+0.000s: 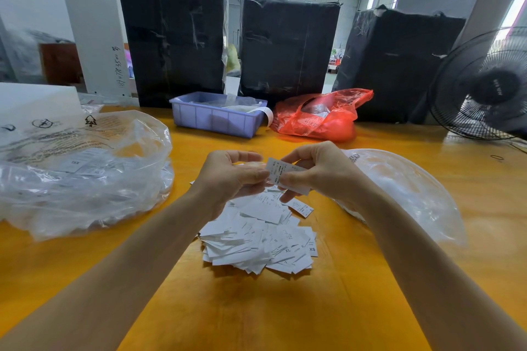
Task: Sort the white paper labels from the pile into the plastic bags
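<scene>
Fingers of left hand (228, 177) and right hand (316, 172) pinch one label (281, 175) above the pile (262, 239); risk: misread size, wrong bag (82, 171).

Two bare forearms are seen, entering from the lower corners and narrowing toward the wrists. No sleeve, glove, watch or ring is worn anywhere behind the fingers, up to the frame edge. On the left hand (228, 177) and the right hand (322, 171) the nails at the fingertips are cut short and carry no polish, as far as can be judged, and no marking or bandage is visible on the knuckles.
</scene>
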### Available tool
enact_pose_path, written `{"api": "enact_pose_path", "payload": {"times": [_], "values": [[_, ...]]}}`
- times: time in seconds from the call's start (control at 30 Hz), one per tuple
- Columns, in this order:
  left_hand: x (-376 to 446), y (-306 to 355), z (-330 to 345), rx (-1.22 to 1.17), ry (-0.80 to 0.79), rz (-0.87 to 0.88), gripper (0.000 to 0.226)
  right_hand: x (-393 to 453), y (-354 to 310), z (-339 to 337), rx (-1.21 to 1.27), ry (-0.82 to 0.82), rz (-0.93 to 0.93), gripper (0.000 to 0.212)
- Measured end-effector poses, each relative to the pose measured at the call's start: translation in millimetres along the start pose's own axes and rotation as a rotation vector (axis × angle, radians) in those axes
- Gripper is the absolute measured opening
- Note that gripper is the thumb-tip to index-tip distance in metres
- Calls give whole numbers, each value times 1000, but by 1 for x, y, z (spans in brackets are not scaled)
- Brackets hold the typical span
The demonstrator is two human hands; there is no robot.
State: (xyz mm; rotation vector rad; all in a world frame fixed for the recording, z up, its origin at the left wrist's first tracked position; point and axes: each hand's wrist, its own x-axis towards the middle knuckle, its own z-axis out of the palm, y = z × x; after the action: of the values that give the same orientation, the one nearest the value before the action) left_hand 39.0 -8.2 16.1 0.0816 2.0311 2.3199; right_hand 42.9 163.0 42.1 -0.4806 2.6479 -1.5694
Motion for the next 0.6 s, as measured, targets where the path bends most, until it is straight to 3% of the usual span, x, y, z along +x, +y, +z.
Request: {"api": "enact_pose_path", "payload": {"times": [0.23,0.6], "values": [[-1,1,1,6,-10,-11,27,2,2,0,-98,107,-60,8],[2,-2,2,72,49,52,30,4,3,4,-154,116,-69,9]]}}
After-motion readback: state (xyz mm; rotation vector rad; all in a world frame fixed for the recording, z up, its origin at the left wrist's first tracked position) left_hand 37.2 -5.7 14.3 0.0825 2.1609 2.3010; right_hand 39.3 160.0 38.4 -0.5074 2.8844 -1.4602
